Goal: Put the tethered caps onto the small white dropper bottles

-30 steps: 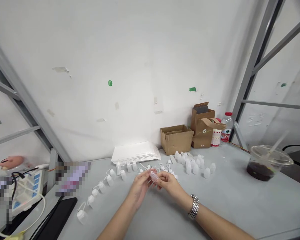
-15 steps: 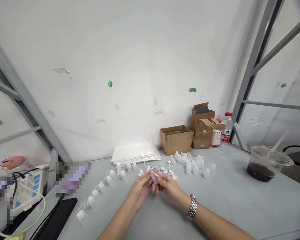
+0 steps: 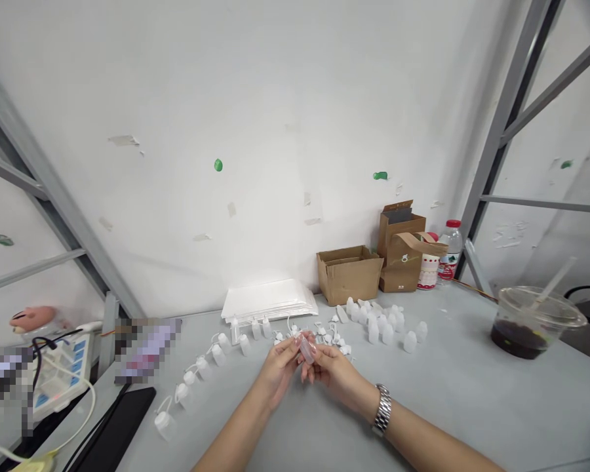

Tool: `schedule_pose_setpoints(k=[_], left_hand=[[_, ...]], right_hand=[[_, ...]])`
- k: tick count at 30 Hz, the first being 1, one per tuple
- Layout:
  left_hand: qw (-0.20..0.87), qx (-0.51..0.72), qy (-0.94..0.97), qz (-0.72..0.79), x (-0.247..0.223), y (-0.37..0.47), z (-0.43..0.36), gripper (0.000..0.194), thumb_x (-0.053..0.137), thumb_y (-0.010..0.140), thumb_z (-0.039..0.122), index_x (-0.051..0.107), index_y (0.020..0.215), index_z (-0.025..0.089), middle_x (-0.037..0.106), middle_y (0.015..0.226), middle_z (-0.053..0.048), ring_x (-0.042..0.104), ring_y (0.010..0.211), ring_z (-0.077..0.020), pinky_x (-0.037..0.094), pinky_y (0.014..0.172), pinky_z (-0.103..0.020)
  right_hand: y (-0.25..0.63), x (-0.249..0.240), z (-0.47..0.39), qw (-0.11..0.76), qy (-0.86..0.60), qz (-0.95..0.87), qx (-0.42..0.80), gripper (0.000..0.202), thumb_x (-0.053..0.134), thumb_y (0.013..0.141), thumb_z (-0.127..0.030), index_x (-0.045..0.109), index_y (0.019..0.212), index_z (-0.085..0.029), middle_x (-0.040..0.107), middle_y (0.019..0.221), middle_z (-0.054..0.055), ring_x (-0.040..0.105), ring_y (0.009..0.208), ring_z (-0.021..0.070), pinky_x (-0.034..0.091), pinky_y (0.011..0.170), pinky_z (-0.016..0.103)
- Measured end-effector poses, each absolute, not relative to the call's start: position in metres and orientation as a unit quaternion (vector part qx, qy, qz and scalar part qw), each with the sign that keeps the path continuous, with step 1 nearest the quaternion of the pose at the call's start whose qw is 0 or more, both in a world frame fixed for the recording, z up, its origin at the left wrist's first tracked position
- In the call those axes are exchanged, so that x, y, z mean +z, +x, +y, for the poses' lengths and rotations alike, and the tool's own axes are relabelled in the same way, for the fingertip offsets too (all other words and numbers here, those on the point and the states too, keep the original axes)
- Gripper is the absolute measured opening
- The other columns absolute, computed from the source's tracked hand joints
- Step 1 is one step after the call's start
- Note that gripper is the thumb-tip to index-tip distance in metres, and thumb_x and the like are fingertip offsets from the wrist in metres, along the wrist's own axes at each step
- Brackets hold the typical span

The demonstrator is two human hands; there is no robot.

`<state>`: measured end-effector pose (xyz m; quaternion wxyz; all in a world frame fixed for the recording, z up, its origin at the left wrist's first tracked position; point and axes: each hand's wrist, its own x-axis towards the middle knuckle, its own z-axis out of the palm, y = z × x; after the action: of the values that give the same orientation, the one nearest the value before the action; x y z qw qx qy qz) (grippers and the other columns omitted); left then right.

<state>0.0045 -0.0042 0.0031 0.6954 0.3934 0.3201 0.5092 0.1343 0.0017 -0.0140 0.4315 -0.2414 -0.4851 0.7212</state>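
Note:
Both of my hands meet at the middle of the table around a small translucent squeeze bottle (image 3: 307,350), held tilted. My left hand (image 3: 281,364) pinches it from the left near its upper end. From the right, my right hand (image 3: 332,367) grips its body with thumb and fingers. Whether a cap sits on it is hard to make out. Just behind my fingers lies a pile of loose white caps (image 3: 330,333) with straps. Capped little bottles (image 3: 218,354) form a curved row on the left. Uncapped bottle bodies (image 3: 373,328) are grouped at the right.
White flat sheets (image 3: 270,300) are stacked against the wall, beside an open cardboard box (image 3: 350,278) and a brown paper bag (image 3: 399,262). A plastic drink cup (image 3: 526,331) with a straw stands far right. A black flat object (image 3: 120,429) and a power strip (image 3: 69,373) are at left.
The view has shifted slightly, so everything sits a little further right. My hands keep the same grip on the small bottle, with only a slight change in its tilt.

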Motion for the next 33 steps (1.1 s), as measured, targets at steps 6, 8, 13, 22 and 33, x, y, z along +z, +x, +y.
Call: schedule_pose_setpoints(k=[6,8,13,22,33], left_hand=[[0.67,0.54,0.368,0.353,0.002,0.002,-0.002,0.031,0.067,0.068,0.031,0.068,0.094,0.014,0.069,0.091,-0.01,0.06,0.082,-0.0193,0.045,0.07,-0.029],[0.654,0.572,0.346,0.353,0.002,-0.002,0.0,0.035,0.069,0.067,0.029,0.066,0.099,0.017,0.067,0.102,-0.01,0.059,0.093,-0.0201,0.044,0.078,-0.029],[0.495,0.591,0.437,0.463,0.003,-0.018,0.009,0.04,0.051,0.077,0.041,0.059,0.108,0.018,0.063,0.111,-0.012,0.059,0.099,-0.0214,0.043,0.083,-0.033],[0.179,0.418,0.603,0.656,-0.006,-0.022,0.003,0.017,0.05,0.074,0.026,0.063,0.083,0.019,0.059,0.094,-0.011,0.05,0.096,-0.0296,0.033,0.086,-0.042],[0.077,0.278,0.646,0.707,-0.014,-0.023,0.003,0.009,0.052,0.071,0.017,0.059,0.076,0.018,0.058,0.085,-0.012,0.049,0.092,-0.0315,0.035,0.077,-0.039]], right_hand=[[0.136,-0.011,0.005,0.431,-0.319,-0.537,0.651,0.043,0.058,0.069,-0.057,0.061,0.07,-0.015,0.063,0.059,0.002,0.052,0.048,0.0118,0.04,0.054,0.027],[0.135,-0.013,0.006,0.439,-0.339,-0.547,0.627,0.041,0.062,0.065,-0.056,0.061,0.069,-0.016,0.063,0.059,0.001,0.052,0.047,0.0119,0.04,0.053,0.027],[0.134,-0.017,0.005,0.449,-0.366,-0.551,0.601,0.04,0.063,0.065,-0.056,0.058,0.068,-0.016,0.061,0.057,0.0,0.05,0.045,0.0117,0.04,0.05,0.027],[0.153,-0.01,0.019,0.512,-0.414,-0.518,0.547,0.046,0.054,0.067,-0.063,0.054,0.07,-0.017,0.059,0.059,0.0,0.05,0.045,0.0124,0.04,0.05,0.028],[0.152,-0.013,0.01,0.508,-0.442,-0.626,0.393,0.027,0.058,0.076,-0.044,0.059,0.087,-0.019,0.059,0.071,0.002,0.051,0.063,0.0181,0.042,0.064,0.032]])
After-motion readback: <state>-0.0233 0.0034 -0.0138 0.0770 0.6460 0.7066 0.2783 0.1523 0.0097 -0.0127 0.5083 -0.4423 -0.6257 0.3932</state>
